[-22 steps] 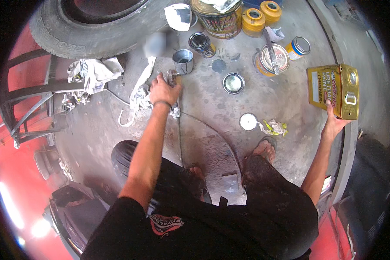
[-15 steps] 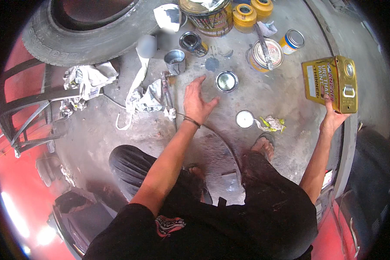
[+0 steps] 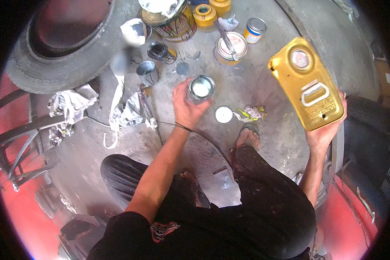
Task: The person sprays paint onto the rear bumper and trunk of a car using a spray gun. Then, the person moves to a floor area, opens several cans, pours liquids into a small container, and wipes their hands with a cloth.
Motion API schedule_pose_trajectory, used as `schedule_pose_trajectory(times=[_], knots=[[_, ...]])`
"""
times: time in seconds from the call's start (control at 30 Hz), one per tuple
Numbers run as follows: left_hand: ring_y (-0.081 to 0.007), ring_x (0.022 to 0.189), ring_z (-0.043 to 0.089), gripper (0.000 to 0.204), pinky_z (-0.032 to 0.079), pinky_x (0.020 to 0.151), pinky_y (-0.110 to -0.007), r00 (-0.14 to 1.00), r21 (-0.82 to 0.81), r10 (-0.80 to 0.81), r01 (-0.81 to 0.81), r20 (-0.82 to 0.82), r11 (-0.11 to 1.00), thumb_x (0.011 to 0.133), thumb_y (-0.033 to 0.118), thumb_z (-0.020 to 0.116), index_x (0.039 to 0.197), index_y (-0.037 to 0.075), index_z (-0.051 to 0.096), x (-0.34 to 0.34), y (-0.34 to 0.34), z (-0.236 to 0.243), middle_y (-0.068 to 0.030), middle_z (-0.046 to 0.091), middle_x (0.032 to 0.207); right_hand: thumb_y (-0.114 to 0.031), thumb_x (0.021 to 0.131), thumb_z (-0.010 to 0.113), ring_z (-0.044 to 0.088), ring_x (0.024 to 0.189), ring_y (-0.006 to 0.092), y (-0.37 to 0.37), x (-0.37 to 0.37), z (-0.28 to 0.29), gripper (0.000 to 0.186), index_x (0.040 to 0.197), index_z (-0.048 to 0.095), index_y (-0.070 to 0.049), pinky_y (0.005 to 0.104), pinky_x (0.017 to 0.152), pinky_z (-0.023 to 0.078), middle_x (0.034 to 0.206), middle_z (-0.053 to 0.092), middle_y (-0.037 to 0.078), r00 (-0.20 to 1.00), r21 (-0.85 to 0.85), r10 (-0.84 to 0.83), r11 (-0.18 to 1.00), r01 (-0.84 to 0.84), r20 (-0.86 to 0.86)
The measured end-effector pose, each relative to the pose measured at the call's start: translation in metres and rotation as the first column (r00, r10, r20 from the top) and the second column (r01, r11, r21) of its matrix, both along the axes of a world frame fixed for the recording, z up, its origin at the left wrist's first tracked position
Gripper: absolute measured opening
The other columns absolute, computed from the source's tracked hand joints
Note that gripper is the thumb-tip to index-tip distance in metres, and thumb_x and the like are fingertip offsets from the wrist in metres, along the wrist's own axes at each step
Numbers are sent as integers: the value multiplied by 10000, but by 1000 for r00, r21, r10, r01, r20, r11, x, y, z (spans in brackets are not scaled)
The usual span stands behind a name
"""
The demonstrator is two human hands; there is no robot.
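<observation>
My left hand [image 3: 187, 108] is closed around a small open metal can [image 3: 202, 89] with pale liquid showing inside; whether the can is off the floor I cannot tell. Over to the right, my right hand [image 3: 323, 139] grips a gold rectangular thinner tin [image 3: 292, 78] by its lower end. The tin is raised and tilted, its top with a round cap and a pale loop handle facing me. Close to the small can lies a round white-faced lid or shallow tin [image 3: 223, 115], with a crumpled wrapper [image 3: 252, 113] beside it.
Beyond my hands stand a grey metal cup [image 3: 147, 73], a dark open can [image 3: 162, 53], a large paint bucket [image 3: 171, 28], a lidded can [image 3: 231, 48] with a stick across it, and yellow bottles [image 3: 204, 18]. A tyre [image 3: 69, 71] and crumpled paper [image 3: 73, 104] lie left. A hose [image 3: 212, 143] crosses the floor.
My left hand has gone from open beside the small can to gripping it. The thinner tin has tipped so its top now faces me. The whole view has shifted.
</observation>
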State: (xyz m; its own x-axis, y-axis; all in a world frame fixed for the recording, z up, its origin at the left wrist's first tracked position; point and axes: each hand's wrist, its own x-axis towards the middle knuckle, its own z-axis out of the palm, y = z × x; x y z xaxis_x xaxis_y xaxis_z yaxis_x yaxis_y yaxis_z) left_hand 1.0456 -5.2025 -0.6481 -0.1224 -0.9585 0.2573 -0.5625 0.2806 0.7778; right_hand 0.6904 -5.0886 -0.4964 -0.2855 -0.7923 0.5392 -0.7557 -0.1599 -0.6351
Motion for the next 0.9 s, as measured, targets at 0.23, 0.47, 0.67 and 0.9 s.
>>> schedule_pose_trajectory(times=[0.23,0.47,0.67,0.9], knots=[[-350,1187,594,742,462,1069,-464,986,-18,-169,169,6,985,652,281,952,1281,25,654,-17,16,124,-143,669,1236,-78,800,896,389,1523,260,11,22,39,980,1594,325,-138,429,1302,300,1639,381,146,651,-46,41,999,-10,758],[-341,1243,571,735,417,1062,-485,968,-166,-242,229,-63,959,617,289,901,1297,113,685,-23,-7,196,-105,672,1244,-49,696,956,382,1530,283,-1,42,137,1051,1561,360,-95,433,1303,299,1622,396,159,978,58,126,991,-118,-166],[-321,1232,585,722,416,1077,-473,975,-235,-208,185,-79,954,635,295,902,1302,106,701,-19,-15,206,-87,687,1265,-170,673,998,482,1459,391,-16,63,180,998,1499,451,-51,497,1231,388,1494,544,190,918,9,83,996,-86,-389],[-322,1201,571,728,423,1030,-486,978,-240,-153,116,-139,964,603,291,881,1298,157,711,-15,-24,207,-66,679,1208,-170,635,1005,484,1452,409,-31,89,193,1023,1495,460,-72,517,1244,372,1495,575,161,849,26,85,996,-84,-522]])
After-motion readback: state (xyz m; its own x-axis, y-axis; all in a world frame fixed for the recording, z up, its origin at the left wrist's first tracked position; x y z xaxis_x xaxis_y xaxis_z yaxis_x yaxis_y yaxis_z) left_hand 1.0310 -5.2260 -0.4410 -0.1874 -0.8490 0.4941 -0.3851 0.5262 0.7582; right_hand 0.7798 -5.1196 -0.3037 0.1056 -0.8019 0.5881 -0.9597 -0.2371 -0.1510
